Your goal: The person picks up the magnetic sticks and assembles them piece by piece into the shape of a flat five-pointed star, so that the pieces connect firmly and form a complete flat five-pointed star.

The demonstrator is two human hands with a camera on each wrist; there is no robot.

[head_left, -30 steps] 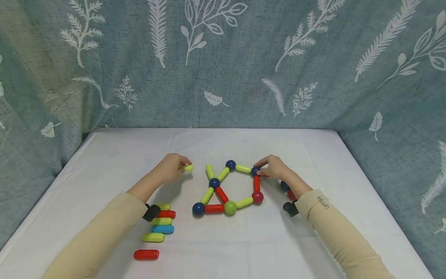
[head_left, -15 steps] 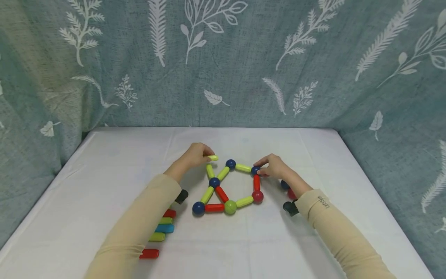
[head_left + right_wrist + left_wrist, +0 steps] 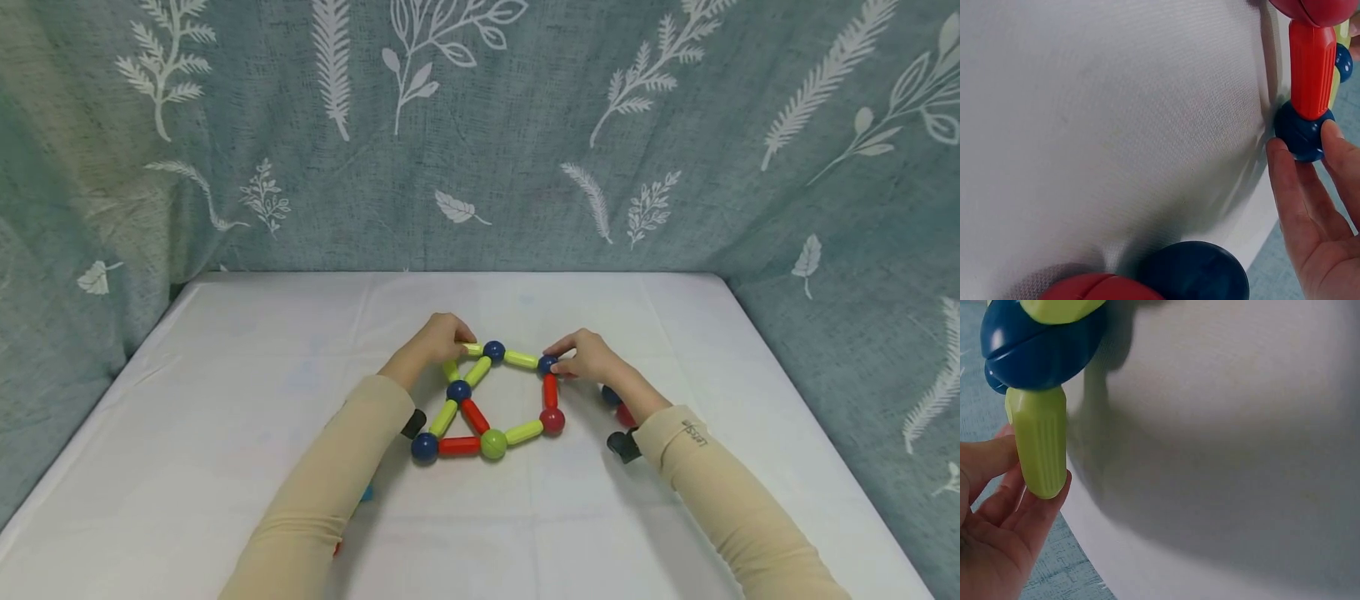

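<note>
My left hand (image 3: pixel 446 336) pinches a yellow-green magnetic rod (image 3: pixel 1038 444) between thumb and fingers. One end of that rod meets a dark blue ball (image 3: pixel 494 352) at the back of a flat figure of rods and balls. My right hand (image 3: pixel 587 357) grips another blue ball (image 3: pixel 1300 137) at the figure's back right corner, with a red rod (image 3: pixel 1312 69) joined to it. A red ball (image 3: pixel 552 421), a green ball (image 3: pixel 493 444) and two more blue balls link the other rods. Behind the left fingers, a second yellow-green rod (image 3: pixel 450 370) is partly hidden.
A spare blue ball (image 3: pixel 1194 272) and a red ball (image 3: pixel 1107 289) lie beside the right forearm. Under the left sleeve, loose rods are mostly hidden; a blue rod's end (image 3: pixel 367 492) shows. A patterned curtain (image 3: pixel 480 133) hangs behind the white table (image 3: pixel 600 533).
The left hand has carried the yellow-green rod rightward to the back blue ball, where its end now touches. My right hand keeps its hold on the corner ball.
</note>
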